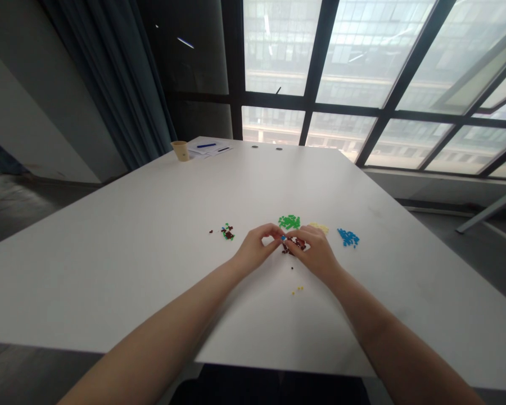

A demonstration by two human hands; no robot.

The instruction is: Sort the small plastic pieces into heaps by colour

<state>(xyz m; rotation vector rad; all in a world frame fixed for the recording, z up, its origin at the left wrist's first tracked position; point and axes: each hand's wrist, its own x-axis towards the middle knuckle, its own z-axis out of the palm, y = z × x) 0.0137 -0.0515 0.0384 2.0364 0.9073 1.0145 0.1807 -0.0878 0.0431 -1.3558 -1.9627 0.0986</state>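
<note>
Blue little piece [283,237], pinched between left hand [255,246] and right hand [316,248], fingertips nearly closed, right by the brown bits [298,243], green pile [289,221] just beyond, blue pile [348,237] off right

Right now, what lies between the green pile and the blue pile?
The pale yellow pile, partly hidden by the right hand, in the head view.

Single head-worn camera looks forward and down from above the near edge of the table [152,270], facing the window [278,45]; left hand [253,247] and right hand [318,254] are near, window well beyond.
</note>
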